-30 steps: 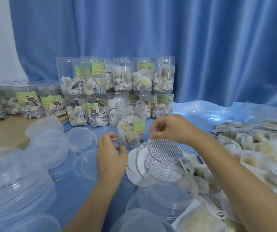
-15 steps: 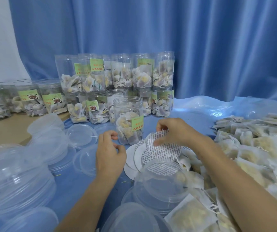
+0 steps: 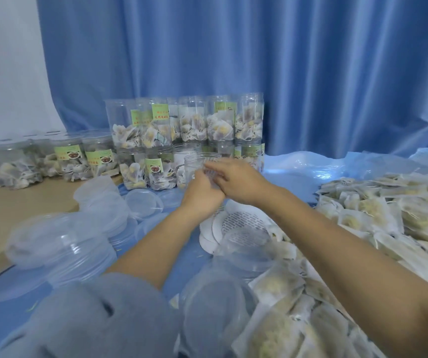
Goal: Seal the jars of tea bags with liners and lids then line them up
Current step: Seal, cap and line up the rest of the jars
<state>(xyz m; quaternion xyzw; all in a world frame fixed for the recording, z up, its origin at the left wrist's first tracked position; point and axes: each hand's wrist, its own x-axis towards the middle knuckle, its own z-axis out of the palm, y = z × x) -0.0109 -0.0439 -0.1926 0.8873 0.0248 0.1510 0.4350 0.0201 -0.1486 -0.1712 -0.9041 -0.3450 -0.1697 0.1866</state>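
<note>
**Seating a liner on the open jar**

Blue curtain [image 3: 311, 73] hangs behind a blue-covered surface [image 3: 57, 301] crowded with stock. My right hand [image 3: 241, 182] and left hand [image 3: 202, 195] meet at the mouth of the open jar [image 3: 197, 161], which stands in front of the stacked rows of filled jars [image 3: 182, 127]. What looks like a printed liner [image 3: 211, 174] sits between my fingers at the rim.

To do this step well, I judge the liner should lie flat and centred on the mouth, edge pressed evenly all round, with my left hand steadying the jar so it does not tip.

Motion blur hides my fingertips; I cannot tell how firmly either hand pinches. My hands cover the jar's body and label. Spare liners [image 3: 241, 223] lie just below my wrists, loose lids [image 3: 143, 202] to the left, tea bags [image 3: 375, 215] heaped on the right.
</note>
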